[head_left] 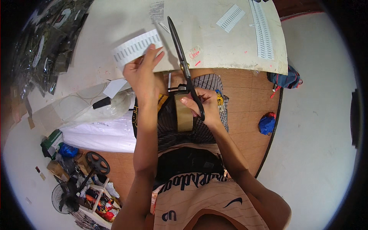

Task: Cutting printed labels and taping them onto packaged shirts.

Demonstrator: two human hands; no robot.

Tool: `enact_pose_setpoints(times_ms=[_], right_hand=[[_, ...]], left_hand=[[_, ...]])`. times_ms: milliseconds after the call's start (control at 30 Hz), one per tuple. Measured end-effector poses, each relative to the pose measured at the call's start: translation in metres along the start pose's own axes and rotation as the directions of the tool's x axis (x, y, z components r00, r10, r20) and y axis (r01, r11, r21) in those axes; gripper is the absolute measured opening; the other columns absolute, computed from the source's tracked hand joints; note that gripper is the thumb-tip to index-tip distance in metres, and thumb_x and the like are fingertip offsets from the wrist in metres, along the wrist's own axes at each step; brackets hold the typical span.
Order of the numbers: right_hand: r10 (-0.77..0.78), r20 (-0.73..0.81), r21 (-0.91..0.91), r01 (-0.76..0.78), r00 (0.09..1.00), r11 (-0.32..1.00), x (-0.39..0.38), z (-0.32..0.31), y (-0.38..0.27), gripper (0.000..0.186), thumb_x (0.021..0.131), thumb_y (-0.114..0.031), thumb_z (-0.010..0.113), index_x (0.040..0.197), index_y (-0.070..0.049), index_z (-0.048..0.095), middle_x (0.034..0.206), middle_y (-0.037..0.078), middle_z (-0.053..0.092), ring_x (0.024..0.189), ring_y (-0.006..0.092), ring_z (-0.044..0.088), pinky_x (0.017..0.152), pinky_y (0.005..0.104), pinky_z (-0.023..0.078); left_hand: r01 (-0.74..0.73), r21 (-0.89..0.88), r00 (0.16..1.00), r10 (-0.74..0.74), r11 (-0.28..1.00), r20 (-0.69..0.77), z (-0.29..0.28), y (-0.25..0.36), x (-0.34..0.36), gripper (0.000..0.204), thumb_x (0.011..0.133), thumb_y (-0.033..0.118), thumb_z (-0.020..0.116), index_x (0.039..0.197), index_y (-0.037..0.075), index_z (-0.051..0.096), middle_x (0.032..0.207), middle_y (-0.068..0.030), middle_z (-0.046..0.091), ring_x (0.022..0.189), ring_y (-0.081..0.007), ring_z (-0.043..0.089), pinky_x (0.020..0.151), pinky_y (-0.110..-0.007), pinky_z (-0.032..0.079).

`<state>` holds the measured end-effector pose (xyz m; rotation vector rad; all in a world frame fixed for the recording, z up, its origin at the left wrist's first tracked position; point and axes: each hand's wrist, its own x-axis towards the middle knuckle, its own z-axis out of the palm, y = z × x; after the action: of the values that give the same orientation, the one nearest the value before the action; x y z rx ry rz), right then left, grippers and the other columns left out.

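My left hand (pixel 142 71) pinches a white card (pixel 130 49) printed with a row of small marks, held up at the near part of the white table (pixel 99 23). My right hand (pixel 207 105) grips the handles of long black scissors (pixel 177 44), whose blades point away from me, right of the card. A brown tape roll (pixel 184 120) lies in my lap beside my right hand. More white label sheets (pixel 230 18) and long strips (pixel 261 34) lie at the table's right, and a small slip (pixel 165 27) is near the blades.
Clear plastic sheets (pixel 50 42) cover the table's left. At lower left are a white wrapped bundle (pixel 96 138), a fan (pixel 61 197) and cluttered wooden shelving (pixel 96 207). On the right floor sit a blue bag (pixel 266 124) and a dark bundle (pixel 283 78) along a wall.
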<state>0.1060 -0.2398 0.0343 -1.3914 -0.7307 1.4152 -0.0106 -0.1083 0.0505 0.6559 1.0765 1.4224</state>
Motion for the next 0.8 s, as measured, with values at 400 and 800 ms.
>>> enact_pose_setpoints(times_ms=[400, 800], right_hand=[[-0.039, -0.122, -0.057, 0.032, 0.992, 0.998, -0.004, -0.026, -0.021, 0.03, 0.078, -0.021, 0.079, 0.064, -0.006, 0.058, 0.05, -0.006, 0.046, 0.041, 0.0016, 0.04, 0.037, 0.0175, 0.028], [-0.437, -0.203, -0.875, 0.038, 0.876, 0.483, 0.06, -0.058, -0.079, 0.03, 0.068, -0.026, 0.079, 0.074, 0.001, 0.067, 0.06, 0.014, 0.06, 0.055, 0.0323, 0.06, 0.057, 0.0399, 0.047]], left_hand=[[0.0, 0.862, 0.936, -0.302, 0.507, 0.178, -0.043, 0.05, 0.117, 0.025, 0.079, 0.023, 0.075, 0.087, 0.001, 0.065, 0.072, -0.0061, 0.064, 0.059, -0.0132, 0.061, 0.055, -0.024, 0.049], [-0.809, 0.57, 0.55, 0.523, 0.142, 0.651, -0.01, -0.019, 0.038, 0.016, 0.077, 0.008, 0.071, 0.092, 0.004, 0.069, 0.095, -0.01, 0.064, 0.089, -0.0266, 0.059, 0.078, -0.035, 0.047]])
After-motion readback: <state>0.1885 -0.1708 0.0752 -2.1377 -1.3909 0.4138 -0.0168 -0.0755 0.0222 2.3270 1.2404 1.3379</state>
